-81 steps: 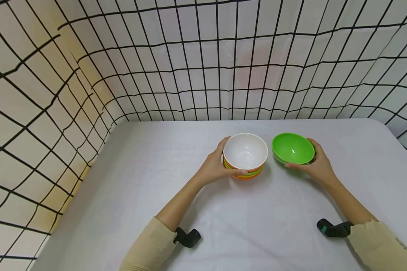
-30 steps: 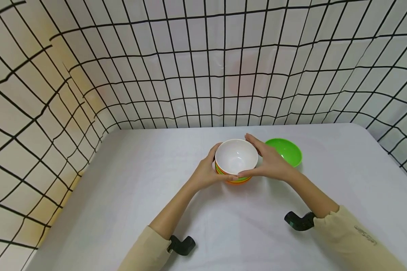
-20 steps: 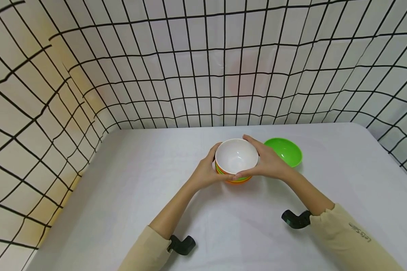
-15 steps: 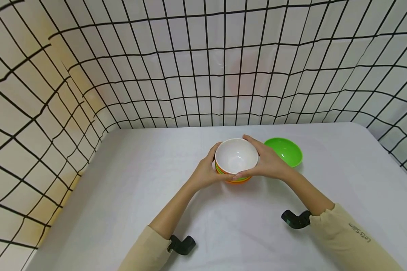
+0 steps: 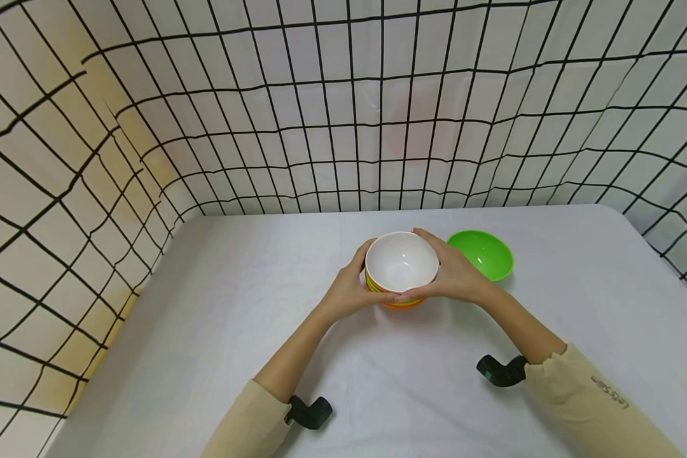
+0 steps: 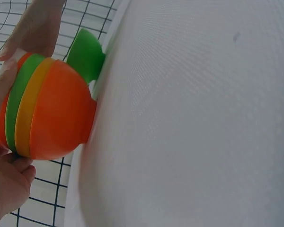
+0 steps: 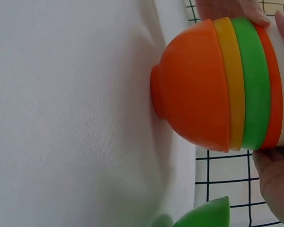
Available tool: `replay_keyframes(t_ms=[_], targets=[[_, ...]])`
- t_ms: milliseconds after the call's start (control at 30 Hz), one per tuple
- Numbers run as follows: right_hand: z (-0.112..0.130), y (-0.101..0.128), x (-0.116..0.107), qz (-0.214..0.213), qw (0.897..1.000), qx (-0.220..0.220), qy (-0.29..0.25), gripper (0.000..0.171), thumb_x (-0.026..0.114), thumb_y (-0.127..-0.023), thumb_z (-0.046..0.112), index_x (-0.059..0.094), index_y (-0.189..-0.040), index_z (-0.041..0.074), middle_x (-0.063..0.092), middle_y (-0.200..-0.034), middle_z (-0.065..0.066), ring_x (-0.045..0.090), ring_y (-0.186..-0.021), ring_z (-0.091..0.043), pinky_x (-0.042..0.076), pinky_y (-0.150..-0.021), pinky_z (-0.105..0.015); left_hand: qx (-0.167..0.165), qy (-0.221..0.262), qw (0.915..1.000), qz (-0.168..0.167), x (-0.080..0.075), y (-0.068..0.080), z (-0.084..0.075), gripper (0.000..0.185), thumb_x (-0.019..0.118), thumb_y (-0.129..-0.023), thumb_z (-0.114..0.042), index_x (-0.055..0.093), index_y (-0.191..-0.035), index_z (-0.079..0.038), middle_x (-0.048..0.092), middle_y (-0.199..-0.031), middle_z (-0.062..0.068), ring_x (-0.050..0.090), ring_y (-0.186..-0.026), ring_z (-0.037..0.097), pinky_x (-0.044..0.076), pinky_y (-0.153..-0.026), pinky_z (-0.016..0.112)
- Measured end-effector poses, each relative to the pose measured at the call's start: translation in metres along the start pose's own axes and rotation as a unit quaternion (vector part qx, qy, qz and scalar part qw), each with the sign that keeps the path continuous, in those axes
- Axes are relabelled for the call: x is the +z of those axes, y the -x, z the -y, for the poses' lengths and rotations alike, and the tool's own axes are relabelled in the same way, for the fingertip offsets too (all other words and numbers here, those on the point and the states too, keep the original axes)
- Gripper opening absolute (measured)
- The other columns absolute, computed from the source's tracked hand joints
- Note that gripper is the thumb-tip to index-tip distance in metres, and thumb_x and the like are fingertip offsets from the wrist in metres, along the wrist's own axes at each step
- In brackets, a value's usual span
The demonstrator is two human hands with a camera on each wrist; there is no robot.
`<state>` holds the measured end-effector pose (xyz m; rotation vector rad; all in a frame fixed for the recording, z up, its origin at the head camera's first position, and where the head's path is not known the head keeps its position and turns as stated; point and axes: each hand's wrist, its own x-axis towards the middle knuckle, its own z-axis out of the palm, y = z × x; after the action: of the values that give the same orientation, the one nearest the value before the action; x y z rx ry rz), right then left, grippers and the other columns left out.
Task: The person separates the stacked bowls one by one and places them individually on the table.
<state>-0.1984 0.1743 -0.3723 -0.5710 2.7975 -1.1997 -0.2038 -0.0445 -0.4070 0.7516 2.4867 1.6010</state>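
Both hands cup the stack of nested bowls [image 5: 401, 270] on the white tablecloth [image 5: 263, 331].

The left hand [image 5: 349, 292] and right hand [image 5: 455, 277] curl round the stack's rim from opposite sides. Its white inside hides the layers below; the wrist views show orange, yellow and green bands, its foot touching the cloth. Just beside the stack, a green bowl [image 5: 483, 254] sits partly hidden behind the right hand.
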Motion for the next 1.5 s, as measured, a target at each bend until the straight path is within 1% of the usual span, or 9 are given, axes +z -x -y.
replay_keyframes(t_ms=[233,600,633,667,833,867,1100,1267,1500], targets=[[-0.0018,0.001,0.0017,-0.004,1.0,0.005,-0.005,0.119,0.087,-0.052,0.046,0.023,-0.146,0.011,0.036,-0.143,-0.012,0.044,-0.12,-0.031,0.044,-0.092,-0.052,-0.002,-0.006,1.0,0.0,0.001,-0.0007,0.0019,0.097,0.085,-0.063,-0.03,0.026,-0.14,-0.034,0.043,-0.137,-0.008,0.044,-0.124,0.013,0.043,-0.097,0.039],[-0.0032,0.0003,0.0037,-0.014,1.0,0.005,-0.021,0.114,0.088,-0.054,0.042,0.026,-0.144,0.011,0.041,-0.138,-0.011,0.046,-0.118,-0.031,0.045,-0.091,-0.053,-0.001,-0.02,0.9998,-0.003,-0.0002,-0.0013,0.0015,0.098,0.085,-0.065,-0.029,0.025,-0.142,-0.026,0.042,-0.139,-0.004,0.039,-0.13,0.017,0.037,-0.104,0.044],[-0.0036,0.0003,0.004,-0.014,1.0,0.006,-0.024,0.114,0.088,-0.054,0.042,0.026,-0.144,0.011,0.041,-0.138,-0.011,0.046,-0.118,-0.032,0.045,-0.091,-0.053,-0.002,-0.018,0.9998,-0.001,-0.0015,0.0002,-0.0043,0.097,0.084,-0.065,-0.027,0.025,-0.143,-0.023,0.042,-0.14,-0.001,0.039,-0.13,0.018,0.036,-0.104,0.045],[-0.0042,0.0004,0.0042,-0.015,1.0,0.007,-0.025,0.114,0.088,-0.054,0.041,0.025,-0.145,0.012,0.041,-0.138,-0.011,0.046,-0.118,-0.032,0.044,-0.091,-0.053,-0.001,-0.018,0.9998,-0.001,-0.0017,0.0003,-0.0047,0.097,0.084,-0.066,-0.026,0.025,-0.143,-0.023,0.042,-0.14,-0.001,0.039,-0.13,0.018,0.036,-0.104,0.045],[-0.0054,0.0005,0.004,-0.01,0.999,0.006,-0.034,0.113,0.088,-0.055,0.04,0.024,-0.145,0.014,0.041,-0.138,-0.012,0.045,-0.119,-0.032,0.043,-0.092,-0.054,-0.003,-0.021,0.9998,-0.002,-0.0022,0.0001,-0.0056,0.097,0.085,-0.065,-0.027,0.026,-0.142,-0.023,0.043,-0.14,-0.002,0.039,-0.13,0.018,0.036,-0.104,0.045],[-0.0056,0.0006,0.0036,-0.008,0.999,0.004,-0.037,0.113,0.088,-0.056,0.039,0.024,-0.145,0.013,0.041,-0.138,-0.013,0.045,-0.119,-0.033,0.043,-0.093,-0.054,-0.001,-0.023,0.9997,-0.004,-0.0009,-0.0014,0.0,0.098,0.085,-0.064,-0.029,0.026,-0.142,-0.026,0.043,-0.139,-0.004,0.039,-0.13,0.016,0.036,-0.104,0.044],[-0.009,0.0007,0.0025,-0.002,0.998,-0.012,-0.058,0.109,0.088,-0.059,0.031,0.025,-0.145,0.01,0.042,-0.137,-0.014,0.046,-0.119,-0.033,0.043,-0.094,-0.053,0.006,-0.019,0.9998,-0.006,-0.0004,-0.0021,0.0024,0.097,0.085,-0.064,-0.029,0.026,-0.141,-0.028,0.042,-0.139,-0.007,0.04,-0.128,0.013,0.038,-0.103,0.039],[-0.0102,0.001,0.0036,-0.015,0.998,-0.025,-0.051,0.107,0.088,-0.057,0.034,0.029,-0.143,0.012,0.045,-0.135,-0.01,0.049,-0.115,-0.031,0.045,-0.092,-0.051,0.005,-0.023,0.9997,-0.005,-0.0003,-0.0023,0.0029,0.097,0.085,-0.064,-0.029,0.027,-0.141,-0.028,0.043,-0.138,-0.007,0.04,-0.129,0.012,0.037,-0.104,0.039],[-0.0094,0.0018,0.0033,-0.029,0.998,-0.043,-0.035,0.106,0.089,-0.056,0.032,0.032,-0.142,0.009,0.047,-0.133,-0.012,0.051,-0.112,-0.03,0.047,-0.09,-0.049,0.0,-0.026,0.9997,-0.003,-0.001,-0.0021,0.0026,0.098,0.085,-0.064,-0.029,0.026,-0.142,-0.028,0.043,-0.139,-0.006,0.039,-0.13,0.015,0.036,-0.104,0.042]])
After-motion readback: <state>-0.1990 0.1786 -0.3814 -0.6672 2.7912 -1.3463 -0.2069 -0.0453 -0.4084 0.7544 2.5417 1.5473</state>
